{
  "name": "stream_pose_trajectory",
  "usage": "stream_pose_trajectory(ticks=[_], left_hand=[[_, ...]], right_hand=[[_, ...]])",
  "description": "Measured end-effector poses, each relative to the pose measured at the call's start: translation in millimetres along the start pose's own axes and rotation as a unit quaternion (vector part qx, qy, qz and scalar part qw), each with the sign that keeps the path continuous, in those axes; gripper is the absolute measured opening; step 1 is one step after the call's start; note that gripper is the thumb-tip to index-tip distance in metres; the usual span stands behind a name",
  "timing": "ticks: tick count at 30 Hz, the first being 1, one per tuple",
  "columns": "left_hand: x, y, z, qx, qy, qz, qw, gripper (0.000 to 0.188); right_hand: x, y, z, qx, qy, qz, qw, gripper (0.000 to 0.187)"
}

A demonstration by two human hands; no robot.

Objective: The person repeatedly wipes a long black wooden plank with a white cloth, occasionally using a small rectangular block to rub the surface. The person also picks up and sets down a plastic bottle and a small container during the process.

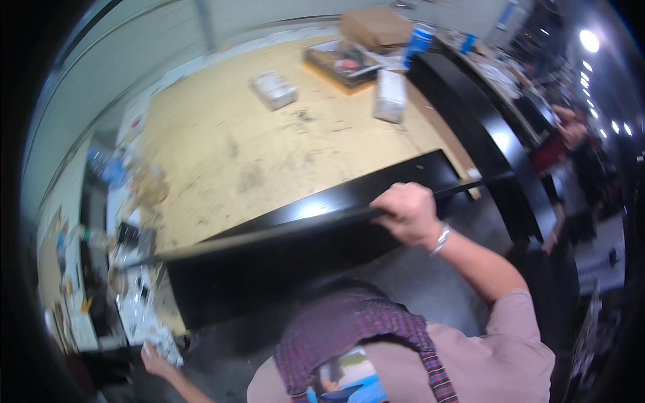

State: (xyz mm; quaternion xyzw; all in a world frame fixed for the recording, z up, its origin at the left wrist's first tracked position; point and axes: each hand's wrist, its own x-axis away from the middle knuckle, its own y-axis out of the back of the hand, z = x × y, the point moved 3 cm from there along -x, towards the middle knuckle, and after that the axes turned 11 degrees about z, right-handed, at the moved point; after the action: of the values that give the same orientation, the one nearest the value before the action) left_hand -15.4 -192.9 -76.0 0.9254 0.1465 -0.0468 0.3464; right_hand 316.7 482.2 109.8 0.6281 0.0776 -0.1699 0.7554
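My right hand (pixel 408 213) is closed over the upper edge of a long black panel (pixel 269 275). The panel stands tilted on its edge at the near side of the table, its dark face toward me. Behind it a second glossy black board (pixel 420 176) lies on the tabletop, partly hidden by the held panel. At the lower left, my left hand (pixel 158 364) is closed on a crumpled white cloth (pixel 165 344), small and blurred in view, away from the panel.
The worn yellowish table (pixel 228 127) bears two white-wrapped blocks (pixel 274 90) and a tray of odds and ends (pixel 342 64). Plastic bottles (pixel 107 164) stand along the left edge. More long black boards (pixel 470 114) lie at the right, near another person's hand (pixel 570 126).
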Motion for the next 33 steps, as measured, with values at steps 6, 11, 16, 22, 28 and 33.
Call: stream_pose_trajectory(ticks=[6,11,16,22,28,33], left_hand=[[73,-1,-40,0.191,0.053,-0.036,0.979,0.016],[115,2,-86,0.222,0.069,-0.066,0.97,0.013],[144,-34,-156,0.199,0.01,-0.032,0.979,0.011],[222,-164,-340,0.022,-0.324,0.209,0.922,0.033],[223,-197,-296,-0.136,-0.405,0.198,0.882,0.052],[108,-43,-108,-0.164,-0.049,-0.058,0.984,0.039]], right_hand=[[-62,-9,-45,-0.11,-0.161,0.216,0.957,0.029],[-78,-63,-82,-0.16,-0.178,0.277,0.93,0.032],[-93,-117,-98,-0.162,-0.137,0.287,0.934,0.043],[-105,-158,-107,-0.151,-0.146,0.336,0.918,0.045],[-89,-154,-119,-0.22,-0.176,0.321,0.904,0.046],[-72,-104,-134,-0.332,-0.173,0.26,0.89,0.04]])
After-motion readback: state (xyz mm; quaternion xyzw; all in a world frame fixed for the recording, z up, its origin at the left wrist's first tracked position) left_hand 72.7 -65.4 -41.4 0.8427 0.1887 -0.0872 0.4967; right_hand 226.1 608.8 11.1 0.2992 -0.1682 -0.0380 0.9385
